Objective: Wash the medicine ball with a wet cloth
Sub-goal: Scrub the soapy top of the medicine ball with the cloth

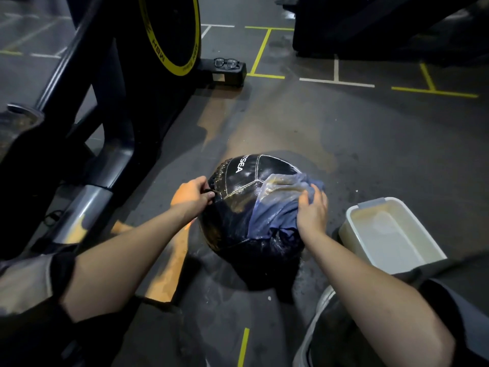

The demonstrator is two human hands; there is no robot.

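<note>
A black medicine ball (239, 197) with white stitching and white lettering rests on the dark gym floor at the centre of the head view. My left hand (191, 193) grips its left side, fingers pinching at a seam. A wet blue cloth (277, 207) lies draped over the ball's right upper side. My right hand (312, 214) presses on the cloth and holds it against the ball. The ball's surface looks wet and glossy.
A white plastic tub (352, 226) of cloudy water stands on the floor right of the ball. A black exercise machine (116, 96) with a yellow-rimmed wheel fills the left. A pair of glasses (226, 63) lies on its base. The floor around the ball is wet.
</note>
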